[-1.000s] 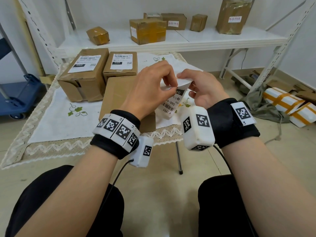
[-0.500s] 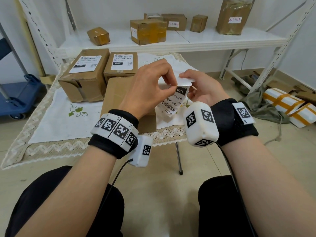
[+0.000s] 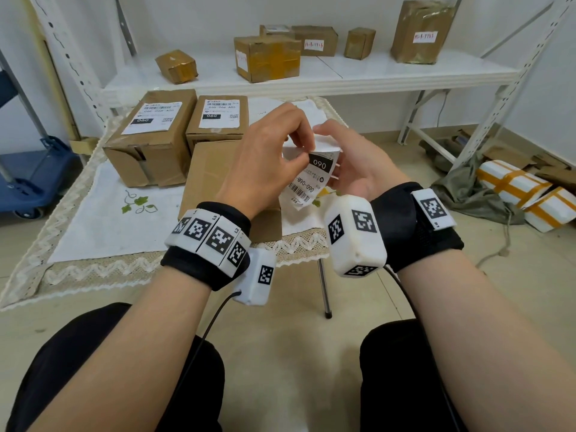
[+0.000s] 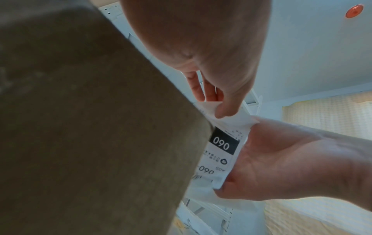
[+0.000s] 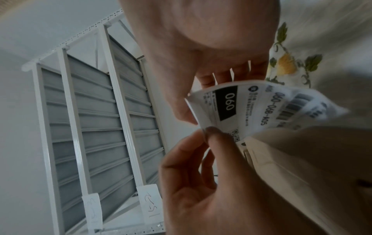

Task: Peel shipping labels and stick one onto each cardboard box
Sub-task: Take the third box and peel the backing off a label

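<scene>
A white shipping label printed "060" hangs between my hands above the table. My left hand pinches its top corner with thumb and fingertips. My right hand holds the label's other edge, thumb in front and fingers behind. The label curls in the right wrist view. An unlabelled cardboard box lies just under my left hand. Two labelled boxes stand behind it at the left.
The low table carries a white embroidered cloth with a lace edge. A white shelf behind holds several taped boxes. A blue cart stands at the left. Wrapped parcels lie on the floor at the right.
Both hands keep hold of the label. My left fingertips have shifted slightly left along its top corner, and the top edge has folded over a little more.
</scene>
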Motion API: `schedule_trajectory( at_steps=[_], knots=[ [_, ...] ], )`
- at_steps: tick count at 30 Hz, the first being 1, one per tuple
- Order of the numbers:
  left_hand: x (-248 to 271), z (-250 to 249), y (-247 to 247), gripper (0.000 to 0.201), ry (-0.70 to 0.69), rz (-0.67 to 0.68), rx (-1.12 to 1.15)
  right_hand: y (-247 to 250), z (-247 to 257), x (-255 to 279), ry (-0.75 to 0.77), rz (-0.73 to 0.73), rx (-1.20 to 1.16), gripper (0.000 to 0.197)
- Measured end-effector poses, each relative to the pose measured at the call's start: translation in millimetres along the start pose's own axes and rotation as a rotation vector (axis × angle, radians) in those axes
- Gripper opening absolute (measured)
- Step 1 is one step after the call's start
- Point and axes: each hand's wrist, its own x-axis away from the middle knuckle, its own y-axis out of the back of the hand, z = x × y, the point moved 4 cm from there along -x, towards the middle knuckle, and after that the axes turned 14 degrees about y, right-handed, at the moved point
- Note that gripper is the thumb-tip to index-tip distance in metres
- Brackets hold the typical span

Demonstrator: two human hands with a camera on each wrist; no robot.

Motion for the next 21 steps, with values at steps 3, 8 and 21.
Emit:
schedule_trajectory(
  at_steps=[3,8,21],
  knots=[
    [0,2,0,0.014,-0.003,-0.015,-0.004,-6,-1,1,0.011,0.088,0.108,0.020],
    [0,3,0,0.015,0.004,-0.016,-0.009,1,0,-1,-0.002,0.048,0.105,0.006],
    [1,3,-6,0.010,-0.005,0.029,-0.008,11,-4,-4,-0.001,-0.077,0.002,0.026]
  ],
)
